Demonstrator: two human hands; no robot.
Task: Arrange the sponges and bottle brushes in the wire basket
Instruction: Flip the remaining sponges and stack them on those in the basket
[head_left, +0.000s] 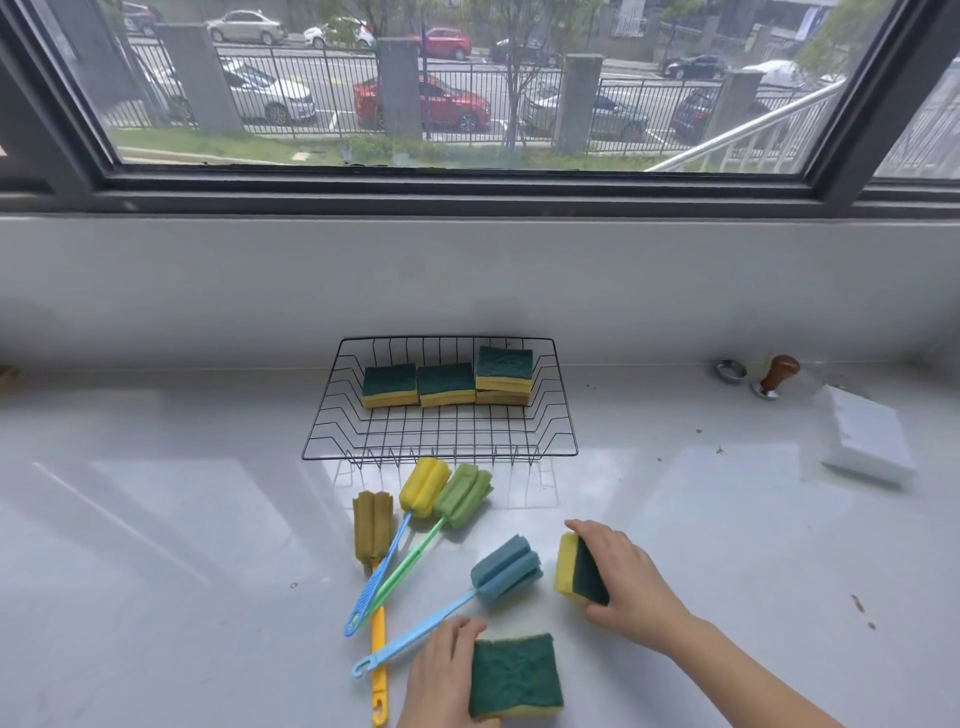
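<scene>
4 brushes (415, 525) btwn hands & basket (332, 431) | tamper (776, 376) far R

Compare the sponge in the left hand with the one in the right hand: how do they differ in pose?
The left hand holds its sponge flat, green scrub face up and broad toward the camera. The right hand holds its sponge tipped on edge, so the yellow foam side and the green layer both show. The left hand's sponge sits nearest the camera; the right hand's is closer to the wire basket. Both are yellow foam with a dark green scrub layer, and both are outside the basket.
</scene>
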